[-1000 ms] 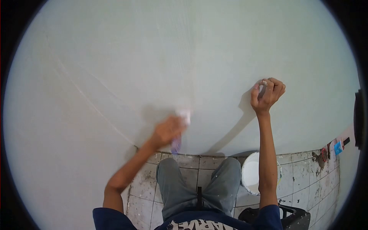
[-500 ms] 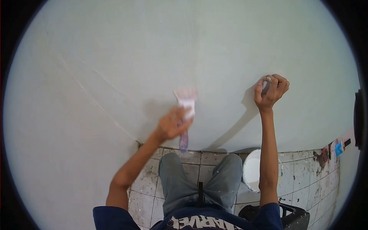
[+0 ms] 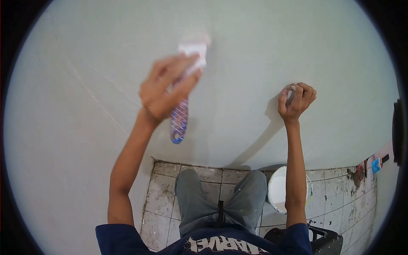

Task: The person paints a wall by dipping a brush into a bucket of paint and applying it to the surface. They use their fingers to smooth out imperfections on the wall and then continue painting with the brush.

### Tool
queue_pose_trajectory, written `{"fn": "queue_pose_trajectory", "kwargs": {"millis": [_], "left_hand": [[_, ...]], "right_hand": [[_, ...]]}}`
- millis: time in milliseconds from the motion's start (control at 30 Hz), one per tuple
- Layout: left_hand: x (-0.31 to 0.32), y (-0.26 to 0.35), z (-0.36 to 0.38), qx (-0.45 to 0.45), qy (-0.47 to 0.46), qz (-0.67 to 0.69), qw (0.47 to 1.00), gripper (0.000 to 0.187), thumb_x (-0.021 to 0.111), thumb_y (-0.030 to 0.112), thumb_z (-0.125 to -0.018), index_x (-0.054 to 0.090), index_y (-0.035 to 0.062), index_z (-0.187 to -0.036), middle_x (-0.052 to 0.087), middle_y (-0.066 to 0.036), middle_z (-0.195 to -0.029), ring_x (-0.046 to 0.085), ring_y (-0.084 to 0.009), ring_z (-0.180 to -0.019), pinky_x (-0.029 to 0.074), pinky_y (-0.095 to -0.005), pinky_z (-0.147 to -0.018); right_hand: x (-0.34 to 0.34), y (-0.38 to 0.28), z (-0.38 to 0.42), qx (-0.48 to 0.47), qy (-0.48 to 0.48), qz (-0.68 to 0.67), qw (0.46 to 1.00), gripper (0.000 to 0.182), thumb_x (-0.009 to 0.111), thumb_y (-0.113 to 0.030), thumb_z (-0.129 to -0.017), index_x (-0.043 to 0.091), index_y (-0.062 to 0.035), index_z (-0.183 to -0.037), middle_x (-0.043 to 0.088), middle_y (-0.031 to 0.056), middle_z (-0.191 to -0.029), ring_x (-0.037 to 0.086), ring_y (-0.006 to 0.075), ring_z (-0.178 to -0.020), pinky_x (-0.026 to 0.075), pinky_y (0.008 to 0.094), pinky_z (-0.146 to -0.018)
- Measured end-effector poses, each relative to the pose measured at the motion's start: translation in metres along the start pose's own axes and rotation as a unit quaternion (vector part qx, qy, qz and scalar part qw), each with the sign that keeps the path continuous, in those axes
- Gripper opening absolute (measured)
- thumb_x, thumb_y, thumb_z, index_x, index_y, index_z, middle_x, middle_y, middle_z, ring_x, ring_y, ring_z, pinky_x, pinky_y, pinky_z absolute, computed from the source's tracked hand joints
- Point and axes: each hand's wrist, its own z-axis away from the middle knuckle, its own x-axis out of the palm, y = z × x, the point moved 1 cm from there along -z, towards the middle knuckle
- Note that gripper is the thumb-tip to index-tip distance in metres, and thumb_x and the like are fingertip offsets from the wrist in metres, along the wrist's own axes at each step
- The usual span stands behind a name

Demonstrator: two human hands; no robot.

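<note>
A wide paintbrush [image 3: 179, 119] with a patterned blue and pink handle is gripped in my left hand [image 3: 165, 85], its bristles against the pale wall [image 3: 246, 51]. Motion blurs the bristles and my fingertips. Farther right, my right hand [image 3: 296, 101] rests against the wall with its fingers curled round toward the thumb. A gap shows between thumb and fingers, and I cannot make out anything held there.
A white bucket [image 3: 277, 191] of white paint stands on the stained tile floor [image 3: 161, 191], partly behind my right forearm. A black object [image 3: 327, 242] lies near my right side. A blue item [image 3: 376, 165] is at the far right.
My left hand has moved up and slightly left along the wall with the paintbrush. The right hand has shifted very slightly left and keeps its curled shape.
</note>
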Motion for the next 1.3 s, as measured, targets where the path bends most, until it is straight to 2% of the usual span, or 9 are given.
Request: {"fn": "queue_pose_trajectory", "kwargs": {"millis": [133,300,467,700,767,933,1133,1233,1300], "left_hand": [[0.010,-0.007,0.003,-0.017,-0.005,-0.022,1.000,0.023,0.072,0.007,-0.076,0.074,0.0095,-0.099,0.071,-0.014,-0.112,0.067,-0.0329,-0.097,0.059,-0.0354,-0.080],[0.047,0.091,0.167,-0.069,-0.135,0.057,0.987,0.024,0.070,0.014,-0.079,0.070,0.0144,-0.103,0.068,-0.010,-0.119,0.067,-0.0273,-0.106,0.059,-0.0356,-0.082],[0.035,0.178,0.247,-0.206,-0.337,0.218,0.892,0.031,0.072,0.009,-0.073,0.069,0.0159,-0.103,0.064,-0.001,-0.124,0.062,-0.0217,-0.109,0.058,-0.0305,-0.071],[0.027,0.040,0.073,-0.129,-0.097,0.160,0.974,0.040,0.072,0.004,-0.068,0.070,0.0112,-0.108,0.071,-0.006,-0.111,0.067,-0.0265,-0.087,0.058,-0.0321,-0.066],[0.009,0.006,0.004,-0.058,-0.030,0.025,0.998,0.038,0.071,0.003,-0.065,0.073,0.0076,-0.103,0.071,-0.010,-0.104,0.066,-0.0277,-0.083,0.057,-0.0329,-0.065],[0.016,-0.054,-0.070,0.081,0.166,-0.050,0.982,0.038,0.073,0.005,-0.063,0.075,0.0077,-0.101,0.071,-0.012,-0.103,0.065,-0.0275,-0.080,0.055,-0.0328,-0.068],[0.045,0.074,0.108,-0.081,-0.061,0.070,0.992,0.020,0.074,0.009,-0.076,0.073,0.0119,-0.096,0.070,-0.011,-0.115,0.067,-0.0262,-0.105,0.059,-0.0377,-0.085],[0.036,0.137,0.170,-0.158,-0.223,0.160,0.949,0.026,0.072,0.005,-0.074,0.071,0.0124,-0.099,0.070,-0.006,-0.116,0.066,-0.0229,-0.099,0.059,-0.0319,-0.072],[0.038,0.128,0.177,-0.195,-0.223,0.225,0.928,0.028,0.071,0.004,-0.072,0.071,0.0120,-0.099,0.070,-0.004,-0.113,0.066,-0.0226,-0.093,0.057,-0.0326,-0.067]], "right_hand": [[0.001,0.000,0.001,-0.003,0.004,-0.002,1.000,0.022,0.062,-0.016,-0.066,0.060,-0.0104,-0.086,0.051,0.0065,-0.092,0.044,0.0241,-0.087,0.031,0.0373,-0.080],[0.002,0.002,0.001,-0.001,0.005,0.002,1.000,0.023,0.062,-0.016,-0.065,0.060,-0.0102,-0.087,0.051,0.0069,-0.092,0.044,0.0248,-0.087,0.031,0.0376,-0.079],[0.002,0.000,0.000,0.002,0.002,-0.002,1.000,0.022,0.062,-0.015,-0.065,0.060,-0.0101,-0.086,0.051,0.0071,-0.092,0.044,0.0254,-0.087,0.031,0.0378,-0.079],[0.000,-0.001,0.001,0.000,0.001,0.003,1.000,0.021,0.061,-0.016,-0.065,0.060,-0.0091,-0.085,0.051,0.0080,-0.092,0.044,0.0254,-0.086,0.031,0.0377,-0.079],[0.000,-0.001,0.001,-0.001,0.000,0.004,1.000,0.020,0.061,-0.016,-0.066,0.059,-0.0089,-0.085,0.051,0.0082,-0.092,0.044,0.0254,-0.086,0.031,0.0379,-0.079],[0.000,-0.002,0.000,0.007,-0.003,0.010,1.000,0.020,0.060,-0.016,-0.066,0.059,-0.0088,-0.085,0.050,0.0083,-0.092,0.044,0.0255,-0.086,0.032,0.0383,-0.079],[-0.002,-0.004,0.000,0.001,-0.013,0.000,1.000,0.019,0.059,-0.012,-0.071,0.058,-0.0059,-0.088,0.051,0.0092,-0.094,0.044,0.0262,-0.089,0.033,0.0393,-0.082],[-0.003,-0.005,-0.002,-0.002,-0.012,0.000,1.000,0.018,0.059,-0.012,-0.070,0.057,-0.0059,-0.087,0.051,0.0096,-0.093,0.044,0.0264,-0.089,0.033,0.0393,-0.082],[-0.004,-0.005,-0.001,0.004,-0.021,0.002,1.000,0.018,0.058,-0.012,-0.070,0.057,-0.0054,-0.087,0.050,0.0100,-0.093,0.043,0.0267,-0.089,0.033,0.0395,-0.081]]}}
